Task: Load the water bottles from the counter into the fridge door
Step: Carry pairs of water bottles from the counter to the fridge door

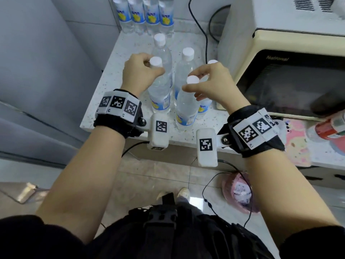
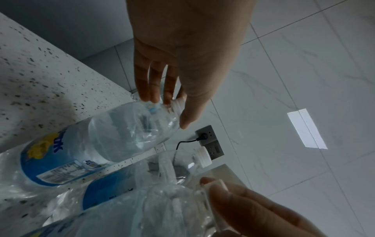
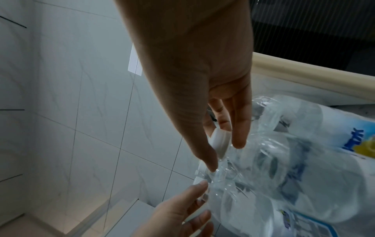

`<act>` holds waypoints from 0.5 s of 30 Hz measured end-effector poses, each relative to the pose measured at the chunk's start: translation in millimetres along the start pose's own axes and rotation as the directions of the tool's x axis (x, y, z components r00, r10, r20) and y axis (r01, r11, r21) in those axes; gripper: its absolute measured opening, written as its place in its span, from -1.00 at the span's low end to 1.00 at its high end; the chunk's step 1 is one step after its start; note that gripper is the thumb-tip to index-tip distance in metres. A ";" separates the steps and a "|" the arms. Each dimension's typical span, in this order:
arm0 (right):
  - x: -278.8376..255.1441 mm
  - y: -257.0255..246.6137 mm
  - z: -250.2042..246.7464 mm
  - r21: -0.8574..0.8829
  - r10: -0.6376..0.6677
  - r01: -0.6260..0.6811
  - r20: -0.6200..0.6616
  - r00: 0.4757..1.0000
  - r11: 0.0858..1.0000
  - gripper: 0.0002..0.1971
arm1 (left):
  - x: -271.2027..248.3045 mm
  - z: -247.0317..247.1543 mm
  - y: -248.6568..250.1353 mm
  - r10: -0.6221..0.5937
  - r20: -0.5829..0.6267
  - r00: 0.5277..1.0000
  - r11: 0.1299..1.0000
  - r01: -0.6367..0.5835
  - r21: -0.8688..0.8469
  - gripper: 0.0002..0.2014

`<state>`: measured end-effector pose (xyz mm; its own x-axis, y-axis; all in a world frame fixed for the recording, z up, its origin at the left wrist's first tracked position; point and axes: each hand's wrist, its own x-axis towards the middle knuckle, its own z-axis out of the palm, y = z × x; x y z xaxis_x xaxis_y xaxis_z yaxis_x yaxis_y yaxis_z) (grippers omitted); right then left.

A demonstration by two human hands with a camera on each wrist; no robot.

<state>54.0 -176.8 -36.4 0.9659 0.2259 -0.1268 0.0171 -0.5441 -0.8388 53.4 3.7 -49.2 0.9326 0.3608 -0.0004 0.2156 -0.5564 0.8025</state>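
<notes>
Both hands pinch necks of clear plastic water bottles: left hand [image 1: 139,72] on one [image 1: 160,90], right hand [image 1: 211,82] on another [image 1: 186,107]. Neighbours crowd close, so lifting crooked could topple them.

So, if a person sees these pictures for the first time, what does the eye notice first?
First, the two hands at the middle of the speckled counter: the left hand grips the neck of one water bottle, and the right hand pinches the white cap of another bottle. Next, the row of four labelled bottles against the back wall, and the cream microwave to the right.
</notes>
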 end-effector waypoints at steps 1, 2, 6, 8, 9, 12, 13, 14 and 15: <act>0.7 -0.3 1.7 -0.019 -0.005 0.005 -0.006 1.000 1.000 -0.68 | 2.7 1.0 -2.4 0.002 0.000 1.000 1.000 -0.002 0.010 -0.67; 1.3 0.0 3.3 -0.042 -0.006 0.006 -0.016 1.000 0.999 -0.69 | 4.4 1.6 -4.8 0.006 0.001 1.000 1.000 -0.006 0.028 -0.66; 0.3 -2.6 11.8 -0.116 0.013 -0.018 -0.046 0.999 0.993 -0.72 | 7.7 2.0 -10.3 0.033 0.023 0.999 0.997 -0.034 0.075 -0.63; -1.5 -3.2 17.2 -0.114 0.035 -0.043 -0.063 0.997 0.993 -0.72 | 6.1 1.1 -15.0 0.060 0.024 0.998 0.994 -0.062 0.093 -0.62; -3.3 -3.8 20.1 -0.108 0.046 -0.053 -0.072 0.996 0.993 -0.71 | 4.8 0.4 -17.0 0.075 0.017 0.997 0.992 -0.076 0.098 -0.62; -12.1 -5.3 28.6 -0.096 0.060 -0.070 -0.100 0.993 0.993 -0.72 | -2.8 -3.0 -19.9 0.116 0.004 0.993 0.988 -0.115 0.101 -0.68; -15.5 -5.9 31.1 -0.092 0.061 -0.072 -0.111 0.992 0.993 -0.73 | -5.5 -3.8 -21.0 0.134 0.004 0.991 0.986 -0.133 0.103 -0.69; -19.2 -6.4 33.6 -0.086 0.065 -0.076 -0.124 0.990 0.993 -0.74 | -9.3 -4.6 -22.3 0.148 0.007 0.989 0.983 -0.148 0.107 -0.70; -23.0 -6.6 35.5 -0.080 0.067 -0.079 -0.140 0.988 0.994 -0.75 | -13.9 -5.3 -23.3 0.160 0.008 0.987 0.981 -0.160 0.108 -0.70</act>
<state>22.4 -149.7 -46.8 0.9915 0.0737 -0.1072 -0.0381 -0.6234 -0.7809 33.9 15.6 -64.8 0.9575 0.2608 0.1232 0.0933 -0.6843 0.7232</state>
